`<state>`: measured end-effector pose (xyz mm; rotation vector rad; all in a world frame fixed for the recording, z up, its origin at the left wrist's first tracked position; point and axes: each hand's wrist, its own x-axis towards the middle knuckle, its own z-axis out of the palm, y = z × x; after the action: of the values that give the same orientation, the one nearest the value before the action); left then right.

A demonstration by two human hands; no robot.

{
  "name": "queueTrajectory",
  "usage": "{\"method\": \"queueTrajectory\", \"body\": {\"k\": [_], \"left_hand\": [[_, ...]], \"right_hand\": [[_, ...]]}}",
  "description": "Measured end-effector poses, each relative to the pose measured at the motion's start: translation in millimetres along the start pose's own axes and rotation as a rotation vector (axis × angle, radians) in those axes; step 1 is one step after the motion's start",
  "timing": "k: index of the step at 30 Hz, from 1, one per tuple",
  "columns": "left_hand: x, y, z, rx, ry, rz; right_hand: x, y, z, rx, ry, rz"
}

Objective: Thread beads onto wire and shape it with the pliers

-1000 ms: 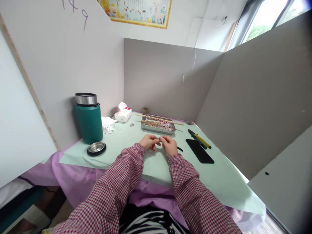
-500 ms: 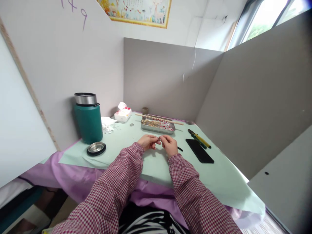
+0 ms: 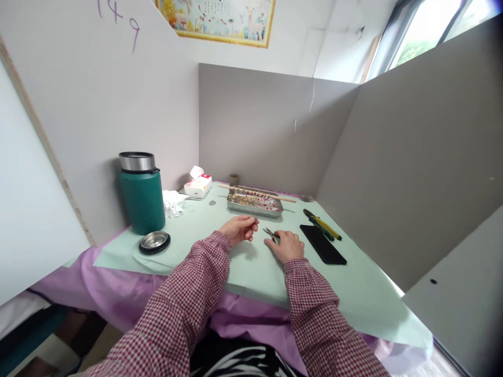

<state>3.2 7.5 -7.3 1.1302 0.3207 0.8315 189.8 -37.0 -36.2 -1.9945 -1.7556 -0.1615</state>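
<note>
My left hand (image 3: 239, 229) is raised a little over the table with thumb and forefinger pinched together. A tiny dark piece (image 3: 256, 221) shows at its fingertips, too small to name. To the right, my right hand (image 3: 288, 246) is low over the cloth, its fingers closed around a pair of small pliers (image 3: 269, 232). The metal jaws of the pliers stand slightly apart and point toward my left hand; most of the handles are hidden under my palm.
Beyond my hands is a metal tray (image 3: 255, 211) of small red and gold pieces, with a wooden stick (image 3: 288, 199) across it. A black phone-like slab (image 3: 323, 245) and yellow-green cutters (image 3: 328, 229) lie right. Left are a green flask (image 3: 142, 201), its lid (image 3: 154, 242) and tissues (image 3: 198, 186).
My right hand has left the fingertips of my left hand, moved right and down, and taken hold of the pliers lying there. The left hand has hardly moved and keeps its pinch.
</note>
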Motion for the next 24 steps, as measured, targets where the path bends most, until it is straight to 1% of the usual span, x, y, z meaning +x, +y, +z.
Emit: {"method": "queueTrajectory", "body": {"k": [2, 4, 7, 9, 10, 12, 13, 14, 15, 16, 17, 19, 21, 23, 24], "left_hand": [[-0.6, 0.6, 0.6, -0.005, -0.016, 0.006], [-0.7, 0.5, 0.9, -0.009, -0.028, 0.017], [-0.3, -0.3, 1.0, 0.004, -0.024, 0.033], [0.6, -1.1, 0.8, 0.028, 0.01, 0.041], [1.2, -1.5, 0.5, 0.041, 0.038, 0.045], [2.7, -2.6, -0.9, 0.064, 0.112, 0.056], [3.6, -3.2, -1.8, 0.073, 0.153, 0.062], [4.4, -3.9, -2.7, 0.08, 0.191, 0.068], [5.1, -4.5, -3.5, 0.085, 0.22, 0.071], [5.7, -5.1, -4.2, 0.087, 0.241, 0.072], [6.0, -5.6, -4.7, 0.088, 0.252, 0.071], [6.1, -6.2, -5.0, 0.086, 0.257, 0.067], [5.8, -6.4, -4.8, 0.084, 0.256, 0.069], [5.6, -6.5, -4.7, 0.085, 0.249, 0.074], [5.6, -6.5, -4.8, 0.088, 0.243, 0.074]], "right_hand": [[-2.5, -0.9, 1.0, -0.053, -0.02, -0.035], [-3.3, -3.9, 2.5, -0.084, -0.001, -0.055], [-1.3, -6.4, 5.4, -0.03, 0.038, -0.1], [2.1, -5.1, 7.0, 0.147, 0.076, -0.113], [4.3, -3.7, 7.1, 0.295, 0.093, -0.091], [9.0, -0.3, 4.8, 0.694, 0.094, 0.024], [10.8, 1.4, 2.2, 0.92, 0.054, 0.099], [12.1, 3.0, -1.5, 1.139, -0.014, 0.167], [12.5, 4.2, -6.1, 1.333, -0.11, 0.199], [12.0, 5.0, -11.2, 1.481, -0.229, 0.199], [10.7, 5.3, -16.2, 1.581, -0.33, 0.164], [6.6, 4.2, -24.6, 1.657, -0.49, 0.078], [2.3, 1.5, -28.1, 1.677, -0.573, 0.029], [-0.4, -2.2, -26.6, 1.682, -0.587, 0.015], [-1.0, -4.1, -24.5, 1.676, -0.569, 0.012]]}}
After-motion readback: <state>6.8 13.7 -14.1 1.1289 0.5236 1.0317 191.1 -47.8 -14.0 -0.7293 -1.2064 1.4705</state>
